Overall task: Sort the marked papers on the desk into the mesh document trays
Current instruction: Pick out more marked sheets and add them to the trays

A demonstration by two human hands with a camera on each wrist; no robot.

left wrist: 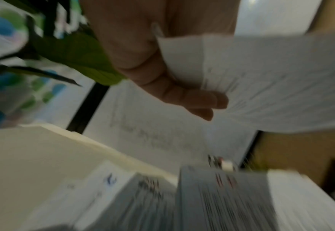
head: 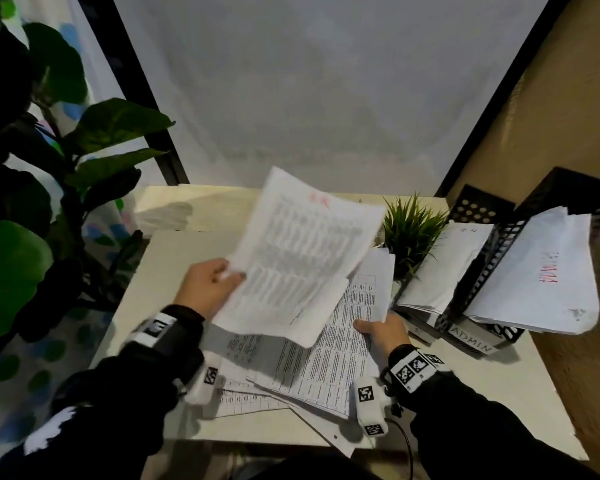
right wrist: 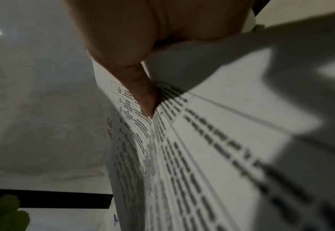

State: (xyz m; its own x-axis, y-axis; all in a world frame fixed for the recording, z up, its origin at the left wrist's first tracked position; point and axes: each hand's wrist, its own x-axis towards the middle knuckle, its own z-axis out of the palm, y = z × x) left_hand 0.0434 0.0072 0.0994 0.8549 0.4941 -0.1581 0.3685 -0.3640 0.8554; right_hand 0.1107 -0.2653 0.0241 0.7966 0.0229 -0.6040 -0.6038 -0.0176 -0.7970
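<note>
My left hand (head: 210,284) pinches the left edge of a printed sheet (head: 291,258) with a red mark at its top, lifted above the desk; the left wrist view shows the fingers (left wrist: 192,96) curled under that sheet (left wrist: 271,81). My right hand (head: 378,329) grips the right edge of the paper pile (head: 329,358) lying on the desk, thumb on top. In the right wrist view the thumb (right wrist: 141,87) presses on a table-printed page (right wrist: 202,156). Two black mesh trays stand at the right: one (head: 478,209) holds white papers, the other (head: 499,258), labelled ADMIN, holds red-marked sheets (head: 541,271).
A small green potted plant (head: 411,230) stands between the pile and the trays. A large leafy plant (head: 49,174) fills the left side. A grey wall panel rises behind the cream desk (head: 174,251). Bare desk surface lies left of the pile.
</note>
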